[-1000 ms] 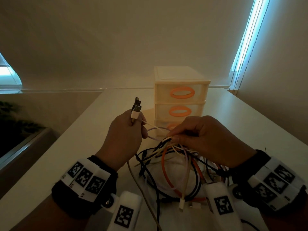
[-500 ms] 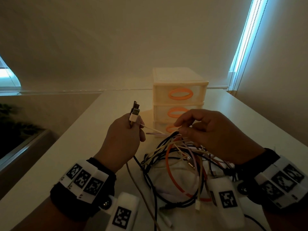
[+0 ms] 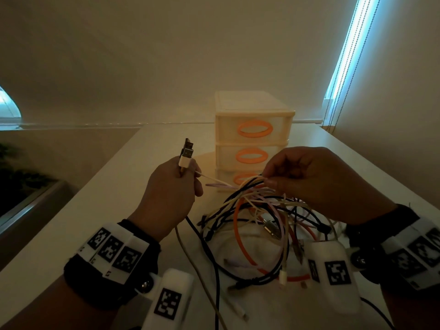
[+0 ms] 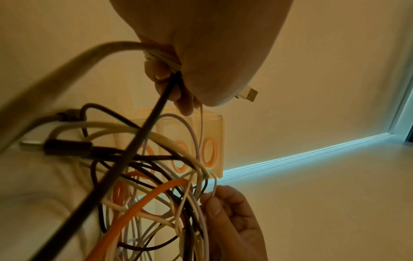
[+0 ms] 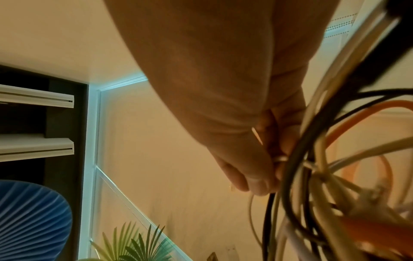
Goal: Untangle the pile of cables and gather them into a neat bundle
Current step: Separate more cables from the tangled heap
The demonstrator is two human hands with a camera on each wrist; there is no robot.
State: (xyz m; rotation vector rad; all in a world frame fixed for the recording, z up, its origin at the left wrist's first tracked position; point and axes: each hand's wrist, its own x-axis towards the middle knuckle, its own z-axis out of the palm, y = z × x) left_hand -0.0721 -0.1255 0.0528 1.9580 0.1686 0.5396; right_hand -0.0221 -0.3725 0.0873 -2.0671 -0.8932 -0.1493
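Note:
A tangle of cables (image 3: 262,225), black, cream, lilac and one orange (image 3: 240,236), hangs and lies on the white table (image 3: 78,234) between my hands. My left hand (image 3: 176,186) grips several cable ends in a fist, with the USB plugs (image 3: 187,152) sticking up above it. Cream and black cables run down from that fist (image 4: 170,70). My right hand (image 3: 273,179) pinches several cable loops at the top of the tangle, in front of the drawer unit. In the right wrist view the thumb and fingers (image 5: 257,183) close on the strands.
A small cream drawer unit (image 3: 252,139) with orange oval handles stands just behind the hands. The table's left edge drops off to a lower ledge with a plant (image 3: 14,177). A window strip (image 3: 347,53) glows at the right.
My right hand has risen from the tangle and lifted the cable loops toward the drawer unit. My left hand keeps its grip on the plug ends and has barely moved.

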